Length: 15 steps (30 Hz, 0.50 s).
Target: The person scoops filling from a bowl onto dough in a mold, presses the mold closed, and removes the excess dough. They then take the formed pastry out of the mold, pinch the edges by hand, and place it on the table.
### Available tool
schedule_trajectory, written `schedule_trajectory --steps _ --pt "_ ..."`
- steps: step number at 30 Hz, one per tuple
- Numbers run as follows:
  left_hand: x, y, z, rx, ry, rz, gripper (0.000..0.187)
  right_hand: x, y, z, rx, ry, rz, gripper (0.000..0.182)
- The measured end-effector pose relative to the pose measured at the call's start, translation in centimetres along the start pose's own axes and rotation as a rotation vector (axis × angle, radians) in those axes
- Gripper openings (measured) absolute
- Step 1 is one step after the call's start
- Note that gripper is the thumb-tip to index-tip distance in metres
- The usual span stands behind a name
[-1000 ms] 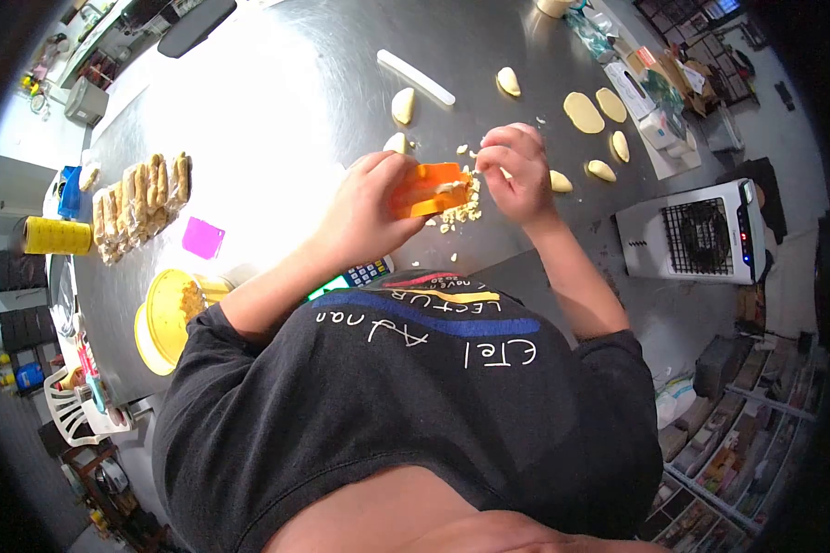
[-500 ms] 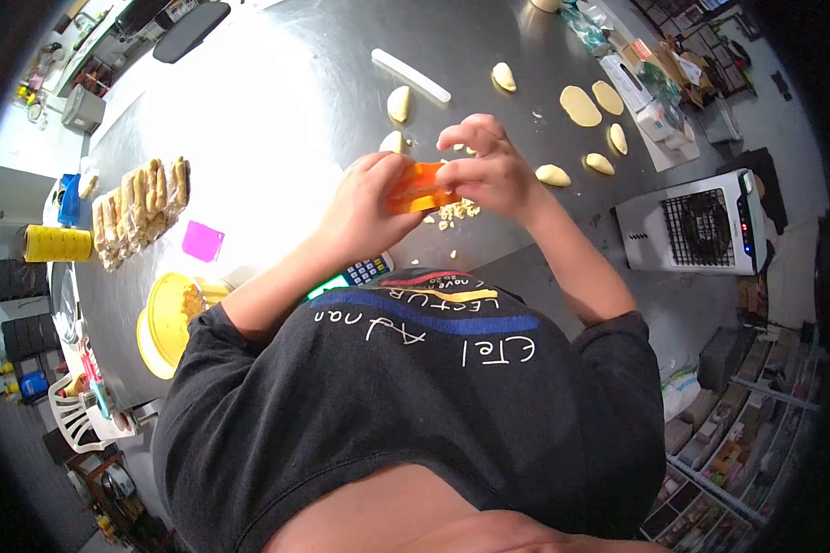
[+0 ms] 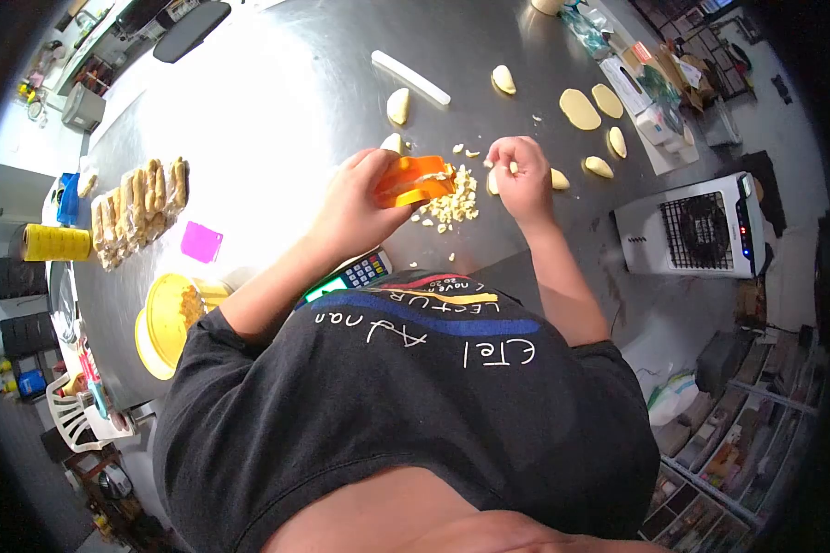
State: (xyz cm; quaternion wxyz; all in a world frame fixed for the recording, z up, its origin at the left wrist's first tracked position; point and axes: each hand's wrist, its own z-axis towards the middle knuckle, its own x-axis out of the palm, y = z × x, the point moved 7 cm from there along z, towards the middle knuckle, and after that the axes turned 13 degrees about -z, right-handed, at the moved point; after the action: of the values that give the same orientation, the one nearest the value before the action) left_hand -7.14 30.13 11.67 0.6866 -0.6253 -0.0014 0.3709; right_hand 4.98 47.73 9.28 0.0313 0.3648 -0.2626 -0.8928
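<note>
My left hand (image 3: 358, 205) grips an orange plastic dumpling mould (image 3: 415, 181), which is tilted over the table with pale dough along its edge. A heap of small dough scraps (image 3: 456, 205) lies just beside the mould. To the right, my right hand (image 3: 523, 180) is apart from the mould, its fingers curled together; a bit of pale dough shows at the fingertips, but I cannot make out what they hold. A half-moon dumpling (image 3: 560, 179) lies right next to this hand, partly hidden. Another dumpling (image 3: 392, 144) sits behind the mould.
More folded dumplings (image 3: 397, 106) and flat dough rounds (image 3: 579, 109) lie on the metal table (image 3: 323, 120), near a white rolling pin (image 3: 411, 77). Bagged pastry sticks (image 3: 140, 210), a purple scraper (image 3: 201, 241), a yellow bowl (image 3: 161, 327) and a keypad device (image 3: 367, 269) are leftward. A white cooler (image 3: 687, 226) stands right.
My right hand has let go of the mould and moved right, its fingers now curled. My left hand still holds the mould, and the scrap heap is more visible.
</note>
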Motion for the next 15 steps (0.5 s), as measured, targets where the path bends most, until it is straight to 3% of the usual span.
schedule_trajectory --steps 4,7,9,13,14,15 --pt "0.7 0.4 -0.1 0.022 0.007 0.011 0.043 0.8 0.7 -0.2 0.082 0.038 0.055 0.022" --pt "0.8 0.2 -0.1 0.004 0.013 -0.045 0.041 0.8 4.1 -0.1 -0.097 0.004 0.181 0.025" --pt "0.9 0.0 -0.2 0.028 0.018 -0.011 0.04 1.9 5.7 -0.5 -0.133 0.188 0.313 0.026" --pt "1.3 0.5 -0.3 -0.002 0.053 -0.001 0.04 3.2 4.8 -0.8 -0.061 0.278 0.271 0.024" --pt "1.4 0.6 -0.3 -0.001 0.054 0.0 0.04 3.6 4.6 -0.9 -0.062 0.276 0.27 0.024" --pt "1.5 0.7 -0.3 -0.001 0.044 -0.006 0.04 2.9 4.2 -0.9 -0.065 0.126 0.295 0.023"
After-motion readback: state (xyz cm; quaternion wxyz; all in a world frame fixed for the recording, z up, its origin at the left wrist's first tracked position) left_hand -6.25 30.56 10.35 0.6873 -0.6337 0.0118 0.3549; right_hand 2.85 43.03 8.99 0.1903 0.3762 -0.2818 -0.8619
